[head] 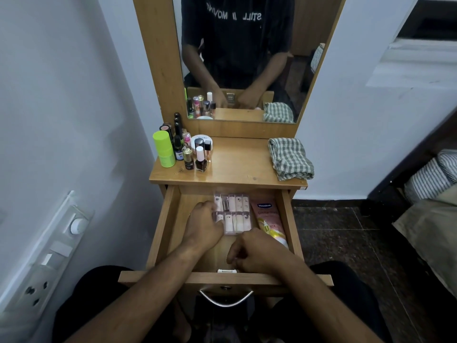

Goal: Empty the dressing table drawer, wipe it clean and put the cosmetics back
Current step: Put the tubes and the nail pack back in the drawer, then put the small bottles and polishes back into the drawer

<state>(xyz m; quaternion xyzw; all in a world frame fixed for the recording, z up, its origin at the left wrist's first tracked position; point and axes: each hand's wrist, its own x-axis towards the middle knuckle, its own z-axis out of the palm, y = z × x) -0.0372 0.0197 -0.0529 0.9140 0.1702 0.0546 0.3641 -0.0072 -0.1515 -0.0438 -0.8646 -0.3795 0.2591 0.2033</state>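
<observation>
The wooden drawer (163,224) of the dressing table stands pulled out below the tabletop. Inside lie a clear plastic case of pink cosmetic tubes (235,211) and, to its right, a pink Vaseline tube (269,221). My left hand (202,226) rests on the left edge of the clear case, fingers curled against it. My right hand (254,251) hovers low over the drawer's front part, fingers curled; whether it holds something small is unclear. Several bottles and nail polishes (188,154) stand on the tabletop's left. A folded green checked cloth (290,158) lies on its right.
A mirror (247,58) rises behind the tabletop. A white wall with a switch panel (49,256) is close on the left. On the right are dark floor tiles (346,243) and a bed edge with striped bedding (435,174). The drawer's metal handle (226,300) sits above my knees.
</observation>
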